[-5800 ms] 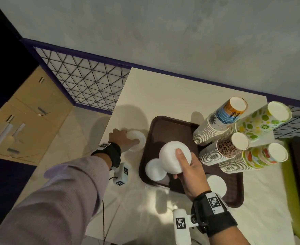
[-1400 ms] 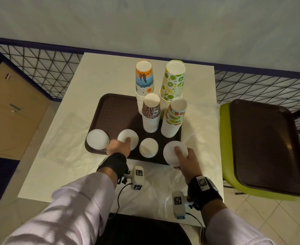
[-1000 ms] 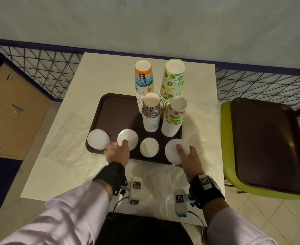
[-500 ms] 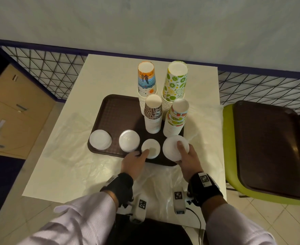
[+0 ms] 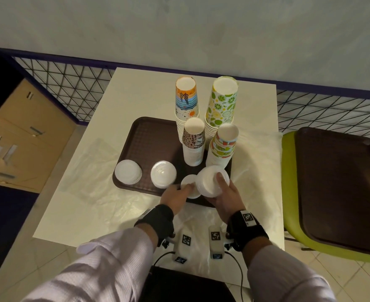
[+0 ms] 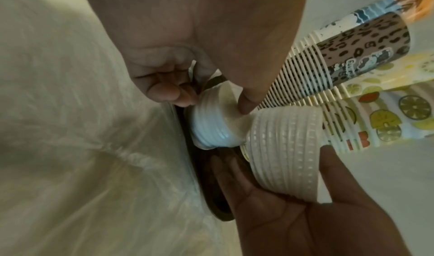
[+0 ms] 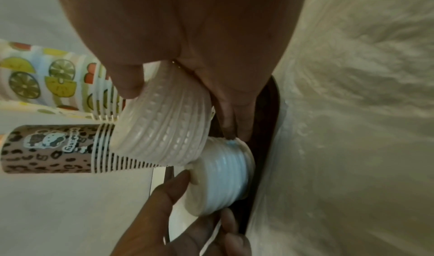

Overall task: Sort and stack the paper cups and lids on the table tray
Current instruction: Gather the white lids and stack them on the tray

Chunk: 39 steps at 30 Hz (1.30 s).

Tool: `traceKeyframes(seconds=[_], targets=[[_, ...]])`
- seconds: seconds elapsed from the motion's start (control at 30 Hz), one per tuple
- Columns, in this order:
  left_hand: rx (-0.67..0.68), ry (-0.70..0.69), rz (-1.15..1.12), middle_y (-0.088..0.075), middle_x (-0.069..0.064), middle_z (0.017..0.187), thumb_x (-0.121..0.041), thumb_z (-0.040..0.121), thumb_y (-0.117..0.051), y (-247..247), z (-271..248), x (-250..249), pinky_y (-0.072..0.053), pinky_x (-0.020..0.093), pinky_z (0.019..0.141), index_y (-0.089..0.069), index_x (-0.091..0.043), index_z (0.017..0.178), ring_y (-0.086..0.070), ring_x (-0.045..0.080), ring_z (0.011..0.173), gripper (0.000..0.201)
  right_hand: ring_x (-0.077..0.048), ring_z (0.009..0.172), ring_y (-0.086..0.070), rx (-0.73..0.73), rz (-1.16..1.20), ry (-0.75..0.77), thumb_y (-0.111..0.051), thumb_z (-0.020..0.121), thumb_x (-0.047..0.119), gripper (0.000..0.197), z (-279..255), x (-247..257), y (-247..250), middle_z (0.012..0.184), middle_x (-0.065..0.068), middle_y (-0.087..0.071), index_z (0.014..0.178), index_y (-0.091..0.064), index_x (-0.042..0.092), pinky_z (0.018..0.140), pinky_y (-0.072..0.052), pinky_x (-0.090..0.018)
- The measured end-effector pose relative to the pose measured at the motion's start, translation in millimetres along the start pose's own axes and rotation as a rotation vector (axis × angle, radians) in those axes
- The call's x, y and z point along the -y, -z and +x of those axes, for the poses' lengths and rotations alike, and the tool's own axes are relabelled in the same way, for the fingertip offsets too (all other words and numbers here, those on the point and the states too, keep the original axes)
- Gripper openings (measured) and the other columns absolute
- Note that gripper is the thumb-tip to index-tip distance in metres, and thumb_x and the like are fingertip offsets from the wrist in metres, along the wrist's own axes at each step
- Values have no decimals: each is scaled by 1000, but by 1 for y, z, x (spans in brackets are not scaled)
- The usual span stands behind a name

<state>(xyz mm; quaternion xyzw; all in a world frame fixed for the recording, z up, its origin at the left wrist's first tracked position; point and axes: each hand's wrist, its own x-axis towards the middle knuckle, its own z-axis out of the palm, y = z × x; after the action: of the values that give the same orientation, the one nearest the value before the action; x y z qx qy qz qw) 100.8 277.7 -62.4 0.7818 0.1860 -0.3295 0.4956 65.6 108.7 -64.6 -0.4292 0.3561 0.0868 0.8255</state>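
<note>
- Cream-topped table (image 5: pixel 149 88) under a crinkled clear plastic sheet (image 5: pixel 92 192) carries the brown tray (image 5: pixel 155 136), the landmark for all positions below.
- At the tray's far right stand four inverted paper-cup stacks: sun-print stack (image 5: pixel 186 101), citrus-print stack (image 5: pixel 222 103), leopard-print stack (image 5: pixel 193 142) and fruit-print stack (image 5: pixel 223 147), packed close together.
- Along the tray's near edge, two white lid stacks sit at left: outer lid stack (image 5: pixel 127 172) and ribbed lid stack (image 5: pixel 163 174).
- Your left hand (image 5: pixel 175 198) pinches the small lid stack (image 6: pixel 211 122) at the tray's near edge, thumb and fingers curled round it.
- Your right hand (image 5: pixel 225 199) grips the large lid stack (image 6: pixel 286 148), held tilted and lifted off the tray, its edge touching the small stack.
- Risk: the tilted large stack could fan out and shed lids, since only thumb and fingers clamp loosely nested pieces.
- Risk: it hangs just beside the fruit-print stack; a nudge could topple that tall column into its neighbours.
- Risk: the two sizes look different, so merging them would probably missort.
</note>
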Motion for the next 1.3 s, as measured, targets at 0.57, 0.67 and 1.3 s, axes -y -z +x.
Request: traceKeyframes(seconds=[0.57,0.67,1.3], targets=[[53,128,-361,-65,10,93,-47,74,-83,-7,10,7,-44,27,54,-55,-21,125,-50,12,60,63,-39,122,-62,25,28,-36,-62,97,42,41,-5,-2,12,131,-14,-66,134,-58,24,99,-51,-63],[75,113,-376,-64,9,95,-43,82,-78,-3,9,11,-42,26,52,-53,-22,133,-48,10,59,61,-36,120,-64,39,30,-25,-59,100,39,34,-8,0,9,128,-13,-69,130,-59,25,99,-52,-59],[85,55,-492,-57,10,98,-26,97,-64,39,-26,35,-33,22,50,-58,-14,128,-39,10,56,34,-25,110,-56,-161,-752,64,-60,93,60,65,29,-14,-31,123,-2,-57,137,-46,14,92,-47,-38]])
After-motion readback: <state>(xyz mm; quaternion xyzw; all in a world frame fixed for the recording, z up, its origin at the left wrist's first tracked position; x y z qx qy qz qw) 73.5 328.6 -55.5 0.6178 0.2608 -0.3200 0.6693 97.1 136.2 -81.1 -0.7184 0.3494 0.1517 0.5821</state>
